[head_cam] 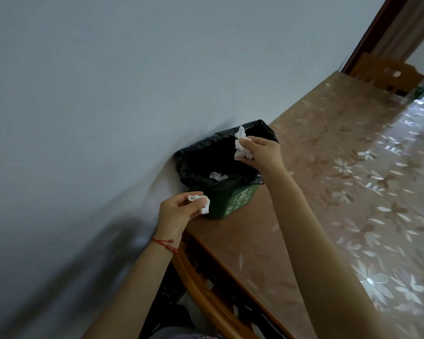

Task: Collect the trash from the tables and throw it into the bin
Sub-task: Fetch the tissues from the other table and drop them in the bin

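A floral-patterned table (328, 182) is seen against a pale wall (108, 81). A green bin (233, 201) with a black liner (203, 152) is set on it. A crumpled tissue (241, 144) is pinched by the right hand (262, 152) above the bin's opening; a smaller tissue wad (202, 203) is gripped by the left hand (176, 214) beside the bin's front.

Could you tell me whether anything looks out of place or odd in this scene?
Only mildly: the small green bin stands on the table rather than the floor. Nothing is spilled. The right hand holds a tissue over it; the left hand holds another tissue beside it.
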### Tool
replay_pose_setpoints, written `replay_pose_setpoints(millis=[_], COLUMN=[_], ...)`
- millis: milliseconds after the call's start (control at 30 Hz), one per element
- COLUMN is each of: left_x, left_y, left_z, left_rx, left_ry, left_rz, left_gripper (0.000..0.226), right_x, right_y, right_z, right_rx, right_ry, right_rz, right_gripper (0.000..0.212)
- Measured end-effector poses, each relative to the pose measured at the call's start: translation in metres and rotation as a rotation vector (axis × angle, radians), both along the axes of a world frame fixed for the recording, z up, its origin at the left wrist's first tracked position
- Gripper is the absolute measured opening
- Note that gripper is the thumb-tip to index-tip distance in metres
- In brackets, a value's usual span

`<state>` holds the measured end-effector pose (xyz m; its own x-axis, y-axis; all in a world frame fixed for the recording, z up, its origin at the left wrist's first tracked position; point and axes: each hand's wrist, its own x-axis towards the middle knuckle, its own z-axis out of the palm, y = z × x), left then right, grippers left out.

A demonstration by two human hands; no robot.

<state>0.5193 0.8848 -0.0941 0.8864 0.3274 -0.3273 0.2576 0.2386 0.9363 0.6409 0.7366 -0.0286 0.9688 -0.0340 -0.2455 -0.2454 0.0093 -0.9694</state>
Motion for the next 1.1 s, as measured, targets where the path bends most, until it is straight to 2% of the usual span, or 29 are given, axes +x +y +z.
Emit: replay_pose_setpoints(millis=[33, 133, 167, 333, 533, 633, 767, 833, 967, 1100], left_x=[0.0, 0.002, 0.003, 0.017, 0.048, 0.065, 0.082, 0.091, 0.106, 0.115], left_y=[0.001, 0.003, 0.004, 0.007, 0.002, -0.004, -0.012, -0.014, -0.015, -0.012], left_z=[0.0, 0.003, 0.004, 0.021, 0.039, 0.043, 0.044, 0.041, 0.029, 0.022], left_rx=[-0.001, -0.02, -0.027, -0.058, 0.016, 0.087, 0.147, 0.18, 0.355, 0.51], left_ry=[-0.004, -0.028, -0.04, -0.113, -0.148, -0.155, -0.179, -0.183, -0.151, -0.147], left_rz=[0.001, 0.01, 0.016, 0.032, 0.008, -0.022, -0.059, -0.082, -0.104, -0.144], left_gripper=[0.017, 0.015, 0.015, 0.014, 0.012, 0.014, 0.014, 0.012, 0.012, 0.013], right_x=[0.0, -0.004, -0.007, -0.037, -0.081, -0.1, -0.119, -0.125, -0.132, -0.135], right_y=[-0.001, -0.006, -0.009, -0.018, -0.033, -0.04, -0.05, -0.054, -0.055, -0.052], right_z=[-0.002, -0.007, -0.007, -0.012, -0.04, -0.06, -0.083, -0.093, -0.102, -0.1], right_rx=[-0.001, -0.058, -0.064, -0.016, -0.099, -0.267, -0.775, -0.948, -1.14, -1.181], right_ry=[0.002, -0.014, -0.026, -0.08, -0.123, -0.163, -0.361, -0.406, -0.476, -0.505], right_rz=[-0.002, -0.005, 0.001, -0.004, -0.026, 0.006, 0.115, 0.195, 0.293, 0.32], right_gripper=[0.01, 0.041, 0.044, 0.038, 0.027, 0.027, 0.036, 0.038, 0.043, 0.047])
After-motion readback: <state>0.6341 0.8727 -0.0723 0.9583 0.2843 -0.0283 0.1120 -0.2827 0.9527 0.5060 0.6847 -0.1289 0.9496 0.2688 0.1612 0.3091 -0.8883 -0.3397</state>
